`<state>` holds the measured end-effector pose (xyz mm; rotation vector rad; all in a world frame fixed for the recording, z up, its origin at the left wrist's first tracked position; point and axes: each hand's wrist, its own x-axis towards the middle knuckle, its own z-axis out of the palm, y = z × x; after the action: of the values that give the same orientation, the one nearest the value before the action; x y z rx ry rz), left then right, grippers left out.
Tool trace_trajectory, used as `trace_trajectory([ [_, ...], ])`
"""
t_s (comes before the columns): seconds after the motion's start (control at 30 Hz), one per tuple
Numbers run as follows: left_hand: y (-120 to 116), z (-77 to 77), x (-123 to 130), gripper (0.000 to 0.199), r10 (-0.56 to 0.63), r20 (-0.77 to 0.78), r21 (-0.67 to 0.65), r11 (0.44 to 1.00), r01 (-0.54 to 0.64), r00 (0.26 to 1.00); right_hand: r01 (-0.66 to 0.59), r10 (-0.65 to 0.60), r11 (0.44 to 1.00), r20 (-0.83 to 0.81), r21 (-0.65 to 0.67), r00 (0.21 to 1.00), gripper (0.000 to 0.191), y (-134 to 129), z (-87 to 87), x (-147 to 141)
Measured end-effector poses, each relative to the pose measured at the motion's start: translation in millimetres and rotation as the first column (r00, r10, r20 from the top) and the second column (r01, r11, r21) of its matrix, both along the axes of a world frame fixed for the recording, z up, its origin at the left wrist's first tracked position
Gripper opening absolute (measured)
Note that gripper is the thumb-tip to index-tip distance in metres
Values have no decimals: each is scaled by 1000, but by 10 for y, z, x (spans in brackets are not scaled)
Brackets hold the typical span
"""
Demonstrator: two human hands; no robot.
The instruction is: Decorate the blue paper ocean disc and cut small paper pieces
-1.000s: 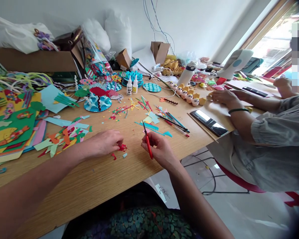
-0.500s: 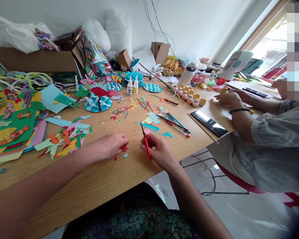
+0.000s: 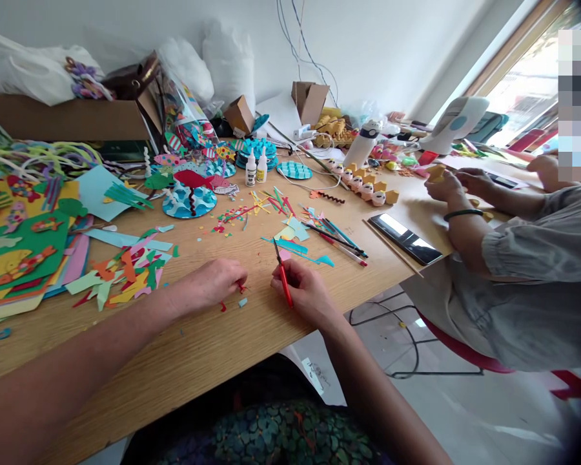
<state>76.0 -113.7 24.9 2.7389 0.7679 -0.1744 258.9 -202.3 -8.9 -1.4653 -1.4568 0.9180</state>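
My left hand (image 3: 217, 283) hangs low over the table with its fingertips pinched together at small red paper scraps (image 3: 243, 288). A curled red scrap and a small light-blue paper bit (image 3: 243, 302) lie just below its fingers. Slim red-handled scissors (image 3: 283, 276) with a dark tip are held in my right hand (image 3: 307, 292), pointing away from me. The blades look closed. Blue paper strips (image 3: 293, 246) and a pale green paper piece (image 3: 297, 229) lie beyond the scissors' tip.
Cut paper scraps (image 3: 126, 271) and stacked coloured sheets (image 3: 33, 245) spread to the left. Pens (image 3: 341, 239), two glue bottles (image 3: 261, 165) and egg-carton figures (image 3: 363, 187) stand or lie ahead. At right, a co-worker's hands (image 3: 443, 184) hold a yellow piece near a phone (image 3: 404, 239).
My left fingertips have shifted slightly and less red paper shows under them. My right hand stays nearly still with the scissors. The co-worker's hands have changed position around the yellow piece.
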Motion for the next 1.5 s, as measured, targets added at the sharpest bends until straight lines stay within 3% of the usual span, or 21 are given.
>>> trace_trajectory([
  [0.33, 47, 2, 146, 13, -46, -33, -36, 998, 45, 998, 16, -17, 1000, -240, -5, 971, 11, 17, -68, 28],
  [0.6, -59, 95, 14, 16, -96, -112, -79, 993, 87, 989, 3, -1, 1000, -226, 8, 974, 11, 20, -80, 18],
  [0.83, -128, -75, 56, 10, -18, -78, -7, 1000, 17, 997, 6, -4, 1000, -211, 10, 978, 12, 10, -78, 10],
  [1.07, -135, -163, 54, 18, -16, -16, -14, 1000, 16, 1000, 3, 0, 1000, -214, 14, 977, 11, 14, -92, 18],
  [1.27, -110, -29, 26, 21, 8, 19, -8, 1000, -8, 1000, -6, 7, 1000, -224, 4, 974, 11, 9, -71, 13],
  [1.4, -25, 113, -99, 18, 76, 3, -70, 995, -76, 997, -9, 7, 1000, -215, -5, 977, 12, 7, -63, 18],
  [1.5, -36, 139, -193, 18, 67, -38, -61, 996, -69, 997, -14, 16, 1000, -207, 7, 978, 12, 6, -60, 20],
])
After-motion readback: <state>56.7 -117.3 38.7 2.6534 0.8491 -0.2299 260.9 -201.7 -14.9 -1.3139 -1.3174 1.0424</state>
